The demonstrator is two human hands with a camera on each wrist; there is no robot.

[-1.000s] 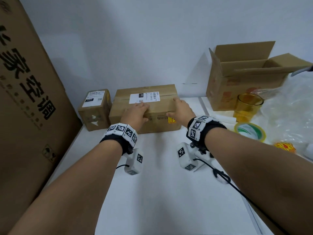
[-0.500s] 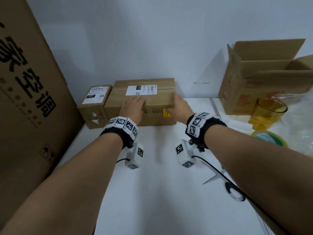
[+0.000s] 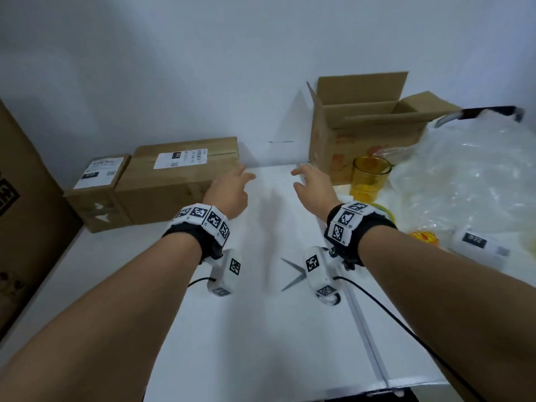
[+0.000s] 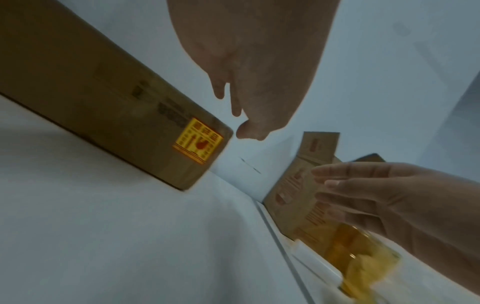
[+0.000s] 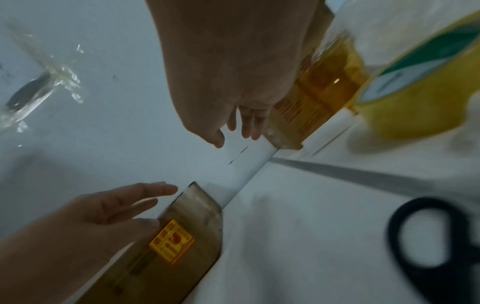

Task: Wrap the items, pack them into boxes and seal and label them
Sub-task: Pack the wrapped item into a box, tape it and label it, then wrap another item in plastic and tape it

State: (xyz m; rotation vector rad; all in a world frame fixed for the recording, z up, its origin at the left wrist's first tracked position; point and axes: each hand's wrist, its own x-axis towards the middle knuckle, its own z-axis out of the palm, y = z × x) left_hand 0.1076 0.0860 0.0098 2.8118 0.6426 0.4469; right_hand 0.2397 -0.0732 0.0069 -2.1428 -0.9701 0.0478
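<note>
Lifted off sealed box [image 3: 179, 175] at frame centre-left since earlier view. Left hand [image 3: 229, 190], right hand [image 3: 314, 185]: fingers relaxed, empty.

A white tabletop [image 3: 261, 343] runs up to a pale wall. At its back left a small sealed box [image 3: 95, 192] stands touching a longer sealed box [image 3: 174, 184], each with a white label on top, and a tall printed carton [image 3: 26, 227] stands at the far left edge. On the right an open box [image 3: 362, 132] stands by the wall with an amber glass [image 3: 369, 178] just before it, near a tape roll [image 5: 405, 98], clear plastic wrap [image 3: 470, 181], a roll of labels [image 3: 478, 245] and black-handled scissors [image 5: 436, 242].
</note>
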